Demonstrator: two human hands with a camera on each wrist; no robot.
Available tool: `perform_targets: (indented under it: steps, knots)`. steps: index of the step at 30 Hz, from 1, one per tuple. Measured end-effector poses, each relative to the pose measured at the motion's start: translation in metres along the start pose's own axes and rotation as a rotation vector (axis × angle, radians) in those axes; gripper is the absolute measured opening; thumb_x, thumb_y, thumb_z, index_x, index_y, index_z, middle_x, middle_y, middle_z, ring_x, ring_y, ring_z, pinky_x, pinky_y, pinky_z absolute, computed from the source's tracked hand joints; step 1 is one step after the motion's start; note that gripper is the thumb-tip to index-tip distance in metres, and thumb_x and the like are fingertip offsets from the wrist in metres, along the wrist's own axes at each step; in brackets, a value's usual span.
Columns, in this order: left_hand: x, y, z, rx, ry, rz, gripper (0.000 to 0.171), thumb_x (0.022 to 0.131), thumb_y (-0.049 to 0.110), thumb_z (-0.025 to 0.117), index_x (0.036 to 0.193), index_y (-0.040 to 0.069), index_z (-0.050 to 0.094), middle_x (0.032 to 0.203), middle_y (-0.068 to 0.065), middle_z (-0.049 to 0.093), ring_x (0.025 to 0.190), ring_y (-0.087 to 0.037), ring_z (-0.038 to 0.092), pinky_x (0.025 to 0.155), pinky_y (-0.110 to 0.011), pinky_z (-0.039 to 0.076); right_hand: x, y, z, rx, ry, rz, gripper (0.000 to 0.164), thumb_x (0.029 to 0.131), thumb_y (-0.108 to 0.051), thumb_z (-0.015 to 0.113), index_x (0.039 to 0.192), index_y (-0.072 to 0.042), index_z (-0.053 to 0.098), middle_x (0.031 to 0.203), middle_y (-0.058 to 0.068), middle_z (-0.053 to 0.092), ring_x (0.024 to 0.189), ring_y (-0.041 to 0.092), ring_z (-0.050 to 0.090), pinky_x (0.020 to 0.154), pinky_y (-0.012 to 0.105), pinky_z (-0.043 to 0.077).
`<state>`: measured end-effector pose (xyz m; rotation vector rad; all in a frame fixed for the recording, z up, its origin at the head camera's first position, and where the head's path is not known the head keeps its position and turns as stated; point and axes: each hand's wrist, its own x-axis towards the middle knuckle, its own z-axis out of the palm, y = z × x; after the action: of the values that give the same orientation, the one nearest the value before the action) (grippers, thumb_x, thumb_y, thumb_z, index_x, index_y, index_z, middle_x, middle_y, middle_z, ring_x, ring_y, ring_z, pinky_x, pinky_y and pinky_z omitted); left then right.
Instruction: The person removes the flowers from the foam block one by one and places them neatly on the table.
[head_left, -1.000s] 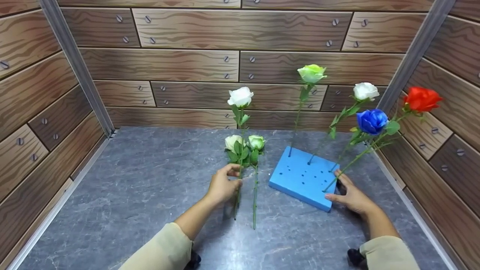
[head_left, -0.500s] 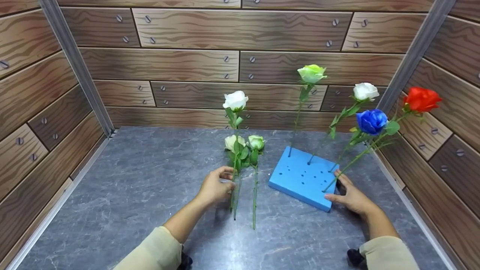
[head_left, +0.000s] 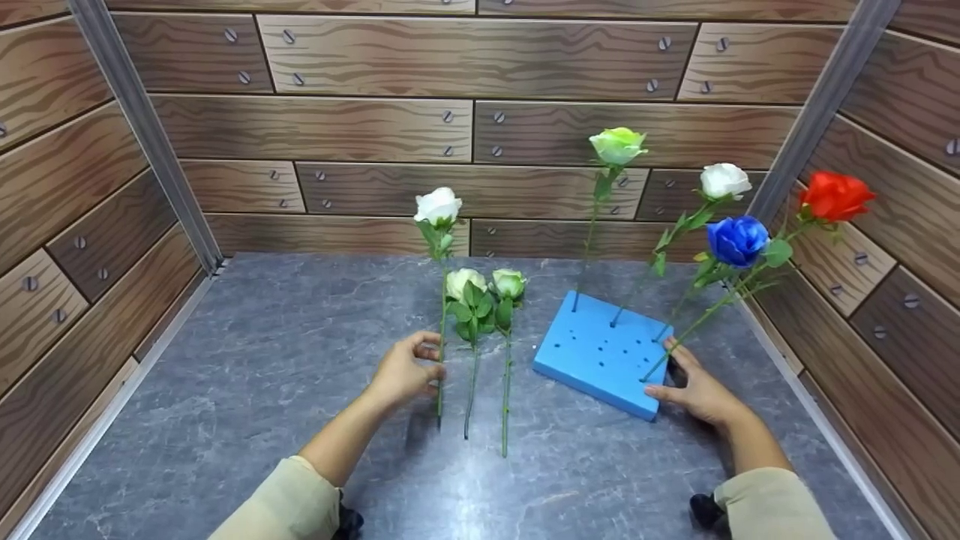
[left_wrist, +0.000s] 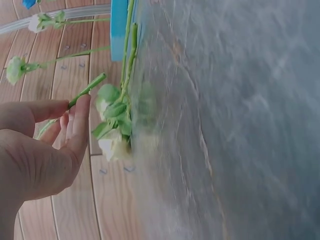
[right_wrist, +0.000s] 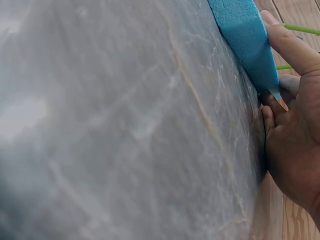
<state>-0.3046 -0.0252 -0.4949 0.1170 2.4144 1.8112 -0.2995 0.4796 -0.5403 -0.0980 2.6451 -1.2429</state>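
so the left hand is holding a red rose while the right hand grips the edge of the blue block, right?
Not red: the head view shows the left hand holding a white rose. The right hand does grip the edge of the blue block.

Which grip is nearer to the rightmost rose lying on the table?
Left. The left grip, pinching another stem, is left of that rose; the right grip, holding the blue block, is farther off, to that rose's right.

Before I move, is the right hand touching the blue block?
Touching: the right wrist view shows the right hand with its thumb against the blue block.
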Motion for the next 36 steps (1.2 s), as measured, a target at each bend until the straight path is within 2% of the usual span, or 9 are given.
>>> perform_targets:
  steps: [8, 16, 25, 36]
  knots:
    - [-0.007, -0.008, -0.011, 0.030, -0.013, -0.027, 0.046, 0.095, -0.012, 0.069, 0.138, 0.002, 0.065, 0.115, -0.017, 0.069, 0.088, -0.024, 0.074, 0.070, -0.040, 0.069, -0.001, 0.000, 0.001, -0.002, 0.002, -0.008, 0.118, 0.098, -0.042, 0.081, 0.175, -0.015, -0.004, 0.180, 0.028, -0.015, 0.162, 0.063, -0.008, 0.126, 0.084, 0.013]
    - [-0.014, -0.012, -0.017, 0.057, -0.006, -0.041, 0.043, 0.095, -0.011, 0.070, 0.136, 0.001, 0.064, 0.114, -0.015, 0.068, 0.078, -0.021, 0.069, 0.065, -0.038, 0.067, 0.000, 0.002, 0.000, 0.009, -0.002, -0.011, 0.118, 0.099, -0.036, 0.081, 0.175, -0.014, -0.007, 0.179, 0.029, -0.016, 0.162, 0.064, -0.001, 0.127, 0.081, 0.020]
    - [-0.014, -0.016, -0.026, 0.051, -0.071, -0.087, 0.038, 0.096, -0.011, 0.069, 0.132, -0.003, 0.061, 0.112, -0.015, 0.064, 0.085, -0.023, 0.067, 0.068, -0.042, 0.069, 0.001, 0.002, 0.000, 0.010, -0.003, -0.009, 0.118, 0.099, -0.036, 0.081, 0.175, -0.015, -0.007, 0.179, 0.029, -0.016, 0.161, 0.065, -0.003, 0.127, 0.082, 0.019]
    - [-0.012, -0.021, -0.038, -0.003, -0.121, -0.170, 0.036, 0.094, -0.015, 0.068, 0.127, -0.004, 0.058, 0.097, -0.006, 0.054, 0.081, -0.020, 0.061, 0.063, -0.032, 0.064, 0.000, 0.002, 0.000, 0.002, 0.000, -0.021, 0.116, 0.100, -0.035, 0.080, 0.175, -0.013, -0.006, 0.179, 0.030, -0.015, 0.161, 0.065, -0.001, 0.126, 0.083, 0.020]
